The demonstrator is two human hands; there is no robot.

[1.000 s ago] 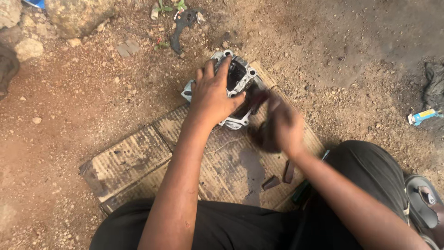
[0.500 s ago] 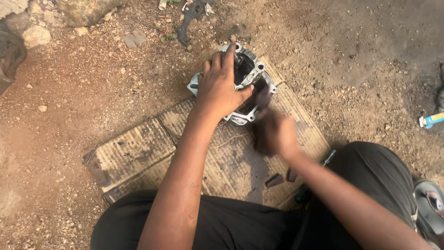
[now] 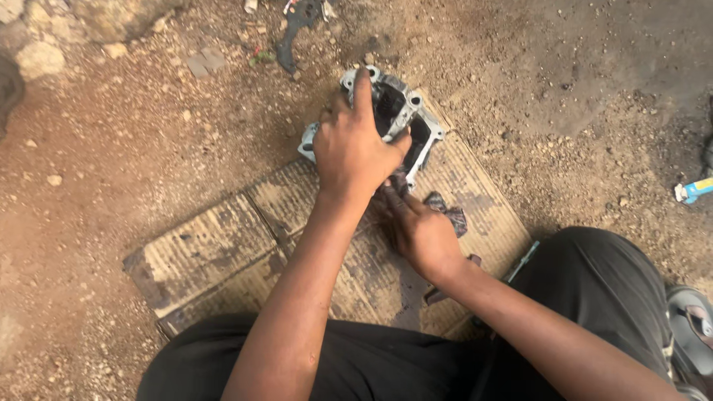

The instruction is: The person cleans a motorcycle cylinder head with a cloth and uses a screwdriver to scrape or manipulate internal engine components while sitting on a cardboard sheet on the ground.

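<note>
Sitting on dirt with a flattened cardboard sheet (image 3: 215,245) as a work mat, probably to keep grit off. Left hand (image 3: 353,148) is clamped over the grey metal engine casting (image 3: 405,119) at the cardboard's far edge, fingers wrapped tight, pinning it. Right hand (image 3: 420,230) presses a dark rag (image 3: 445,212) against its near side; can't tell how closed those fingers are.

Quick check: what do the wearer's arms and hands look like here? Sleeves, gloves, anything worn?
Both forearms are bare, with no sleeves in view. Left hand and right hand are bare: no gloves, and no rings, watch or bands that I can make out. The fingers look smudged with dark grime. Dark trousers cover the legs.
</note>
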